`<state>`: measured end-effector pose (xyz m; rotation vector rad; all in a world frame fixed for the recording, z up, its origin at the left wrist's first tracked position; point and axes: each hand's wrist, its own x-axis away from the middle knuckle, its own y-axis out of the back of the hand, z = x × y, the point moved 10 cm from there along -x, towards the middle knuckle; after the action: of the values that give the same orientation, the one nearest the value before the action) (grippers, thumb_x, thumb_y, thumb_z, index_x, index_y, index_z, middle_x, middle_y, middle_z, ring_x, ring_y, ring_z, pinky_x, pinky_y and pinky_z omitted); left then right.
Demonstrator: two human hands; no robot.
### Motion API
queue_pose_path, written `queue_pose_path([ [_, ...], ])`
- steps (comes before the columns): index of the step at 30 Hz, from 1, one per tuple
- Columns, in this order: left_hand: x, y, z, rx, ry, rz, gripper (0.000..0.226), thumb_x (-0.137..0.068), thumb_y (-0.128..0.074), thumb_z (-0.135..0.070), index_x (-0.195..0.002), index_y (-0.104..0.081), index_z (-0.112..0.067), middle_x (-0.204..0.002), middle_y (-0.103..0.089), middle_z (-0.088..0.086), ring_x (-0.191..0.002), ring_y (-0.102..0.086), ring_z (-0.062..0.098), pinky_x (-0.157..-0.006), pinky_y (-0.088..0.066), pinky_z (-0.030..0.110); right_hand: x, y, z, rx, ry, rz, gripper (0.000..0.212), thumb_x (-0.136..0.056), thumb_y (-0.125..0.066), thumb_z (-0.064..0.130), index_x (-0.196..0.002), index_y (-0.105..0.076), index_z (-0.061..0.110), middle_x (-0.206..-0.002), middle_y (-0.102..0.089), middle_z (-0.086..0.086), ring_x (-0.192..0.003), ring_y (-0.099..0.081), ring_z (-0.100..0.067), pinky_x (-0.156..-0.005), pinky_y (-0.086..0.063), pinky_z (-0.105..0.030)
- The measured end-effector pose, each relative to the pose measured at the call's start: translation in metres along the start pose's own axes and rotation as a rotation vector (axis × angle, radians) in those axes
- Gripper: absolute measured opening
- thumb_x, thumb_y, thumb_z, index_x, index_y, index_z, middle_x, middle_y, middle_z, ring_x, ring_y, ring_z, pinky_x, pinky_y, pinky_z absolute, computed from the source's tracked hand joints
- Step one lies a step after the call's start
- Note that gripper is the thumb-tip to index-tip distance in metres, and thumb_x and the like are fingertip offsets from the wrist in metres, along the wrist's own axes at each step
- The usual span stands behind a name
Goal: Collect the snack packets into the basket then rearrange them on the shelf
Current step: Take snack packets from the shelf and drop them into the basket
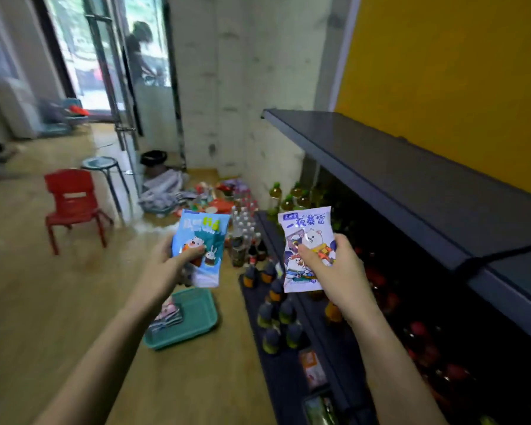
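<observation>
Holding a blue packet (201, 240) and a white packet (304, 240) up beside the shelf (411, 167)

Pinching the blue packet in the left hand (169, 262), thumb on the front and fingers curled behind; pinching the white packet in the right hand (334, 268) the same way. Holding both up in the air, apart from each other, the white one over the rows of bottles (276, 302) down low, the blue one over the floor. Seeing a few more packets (167, 314) lying in the green basket (196, 335) on the floor, under the left arm. Probably doing the putting-back part now, with the collecting part looking mostly done. Next, most likely needing to move a packet over to the right, onto the bare grey top of the shelf, setting it down neatly, then opening the fingers and reaching down to the basket for more.
</observation>
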<state>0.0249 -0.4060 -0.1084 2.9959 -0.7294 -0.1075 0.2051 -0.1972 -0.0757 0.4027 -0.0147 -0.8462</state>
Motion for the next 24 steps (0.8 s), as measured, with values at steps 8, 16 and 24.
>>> queue_pose_path([
  [8, -0.063, 0.142, 0.121, -0.074, 0.23, -0.129, 0.01, -0.087, -0.059, -0.01, -0.092, -0.053, -0.004, -0.06, -0.054, 0.002, -0.045, -0.041, 0.012, -0.037, -0.032, 0.016, -0.058, -0.216, -0.056, -0.079, -0.182, 0.237, 0.033, -0.077, -0.073, 0.03, -0.096, -0.055, 0.009, -0.092, -0.07, -0.004, -0.084, -0.069, -0.02, -0.077, -0.056, -0.042],
  [16, -0.132, 0.215, 0.203, -0.035, 0.395, -0.174, 0.005, -0.09, -0.054, -0.009, -0.09, -0.053, -0.004, -0.065, -0.058, 0.002, -0.039, -0.047, 0.003, -0.036, -0.034, 0.013, -0.105, -0.359, -0.095, -0.129, -0.345, 0.341, 0.026, -0.079, -0.073, 0.02, -0.095, -0.056, 0.008, -0.092, -0.071, -0.008, -0.081, -0.07, -0.018, -0.074, -0.058, -0.04],
  [24, -0.223, 0.247, 0.316, -0.021, 0.548, -0.193, 0.009, -0.094, -0.047, -0.008, -0.086, -0.049, -0.011, -0.068, -0.057, 0.003, -0.042, -0.049, 0.002, -0.037, -0.035, 0.012, -0.177, -0.479, -0.168, -0.078, -0.439, 0.46, 0.012, -0.086, -0.062, 0.011, -0.094, -0.054, 0.014, -0.087, -0.07, 0.0, -0.075, -0.069, -0.011, -0.064, -0.055, -0.029],
])
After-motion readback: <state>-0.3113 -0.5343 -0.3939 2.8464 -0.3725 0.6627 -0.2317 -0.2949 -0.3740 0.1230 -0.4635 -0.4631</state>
